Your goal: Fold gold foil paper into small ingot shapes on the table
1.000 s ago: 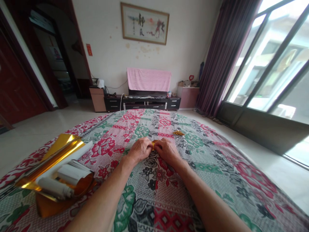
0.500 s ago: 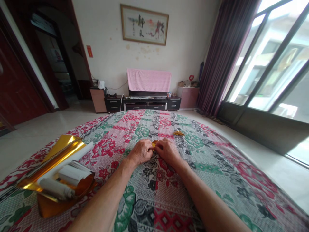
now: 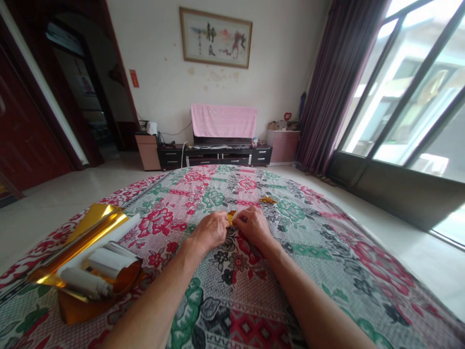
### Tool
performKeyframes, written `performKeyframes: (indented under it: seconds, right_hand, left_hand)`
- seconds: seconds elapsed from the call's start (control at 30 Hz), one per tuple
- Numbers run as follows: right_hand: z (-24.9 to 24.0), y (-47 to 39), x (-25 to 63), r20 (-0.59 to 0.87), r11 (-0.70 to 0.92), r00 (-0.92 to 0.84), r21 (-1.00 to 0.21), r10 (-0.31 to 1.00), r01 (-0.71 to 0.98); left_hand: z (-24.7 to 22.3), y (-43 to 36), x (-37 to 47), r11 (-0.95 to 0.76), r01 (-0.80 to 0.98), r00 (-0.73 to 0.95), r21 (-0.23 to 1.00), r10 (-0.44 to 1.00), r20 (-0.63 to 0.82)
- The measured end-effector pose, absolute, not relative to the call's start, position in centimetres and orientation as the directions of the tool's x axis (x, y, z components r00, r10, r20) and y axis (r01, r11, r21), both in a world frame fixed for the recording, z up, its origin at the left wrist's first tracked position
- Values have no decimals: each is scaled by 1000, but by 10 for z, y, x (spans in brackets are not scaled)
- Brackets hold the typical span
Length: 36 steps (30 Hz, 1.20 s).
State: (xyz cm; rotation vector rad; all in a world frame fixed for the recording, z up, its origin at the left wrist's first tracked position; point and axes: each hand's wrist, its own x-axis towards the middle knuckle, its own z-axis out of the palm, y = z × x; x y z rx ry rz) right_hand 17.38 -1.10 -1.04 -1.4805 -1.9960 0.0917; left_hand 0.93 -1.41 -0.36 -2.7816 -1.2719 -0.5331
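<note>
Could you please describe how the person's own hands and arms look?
The left hand and right hand wear no gloves. The left forearm and right forearm show no sleeves, and neither wrist shows a watch or bracelet. Rings cannot be made out.

Gleams gold on foil piece (image 3: 231,217) and foil roll (image 3: 84,243), blooms red, green and black across floral tablecloth (image 3: 218,300), runs pink on towel (image 3: 223,121).
</note>
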Motion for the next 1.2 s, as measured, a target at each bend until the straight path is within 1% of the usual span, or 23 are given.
performKeyframes:
  seconds: [0.17,0.37,0.43,0.57,0.8,1.0,1.1,1.2]
  right_hand:
    - [-11,-8,175,431,329,-144,-392,891,859]
    - [-11,-7,175,395,272,-124,-345,910,898]
    - [-11,-8,174,399,260,-113,-336,910,905]
    - [-9,-13,171,402,271,-111,-365,909,891]
    - [-8,-13,170,359,255,-111,-383,927,888]
    - [-12,-5,174,354,216,-65,-404,933,889]
    - [-14,-3,176,424,277,-79,-428,902,860]
    - [-14,-5,176,469,399,-184,-412,864,819]
  left_hand:
    - [-3,-15,8,-670,722,593,171,728,345]
    - [1,-17,8,-668,733,609,128,728,315]
    - [2,-17,8,-665,734,605,135,732,315]
    - [2,-16,8,-664,730,598,159,734,321]
    - [-2,-15,7,-664,727,593,174,735,330]
    - [-2,-15,7,-662,725,580,188,735,350]
    - [0,-18,10,-646,747,571,158,744,347]
    - [1,-21,14,-606,786,534,121,764,362]
